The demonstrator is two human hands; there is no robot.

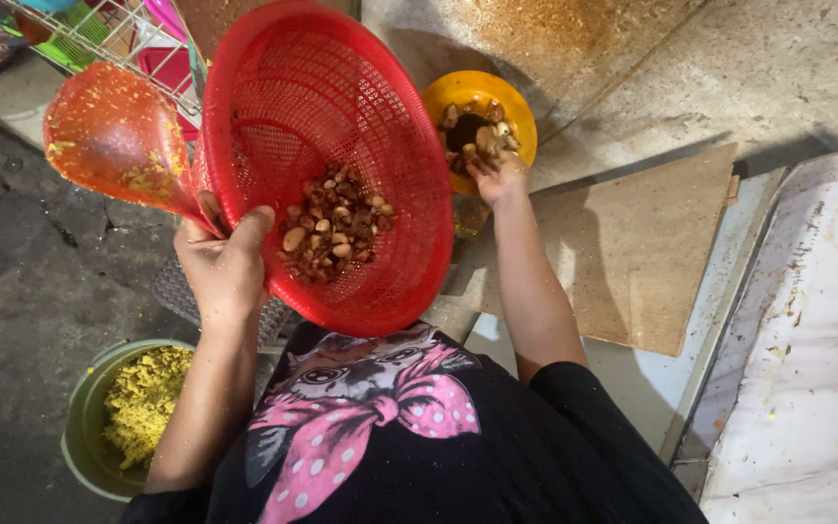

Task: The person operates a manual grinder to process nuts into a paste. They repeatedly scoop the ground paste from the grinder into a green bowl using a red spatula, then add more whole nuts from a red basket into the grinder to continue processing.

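My left hand (223,264) grips the rim of a red plastic mesh basket (380,126), tilted toward me, together with the handle of a red scoop (113,131) smeared with yellow paste. A pile of brown and pale nuts (334,225) lies in the low part of the basket. My right hand (495,175) reaches past the basket into a yellow bowl (514,105) holding more of the same nuts, its fingers closed on a few pieces.
A green bucket (84,427) with yellow ground mash stands on the dark floor at the lower left. A wire rack with coloured plastic ware (99,34) is at the top left. A brown board (632,243) and a white stained surface (807,340) lie to the right.
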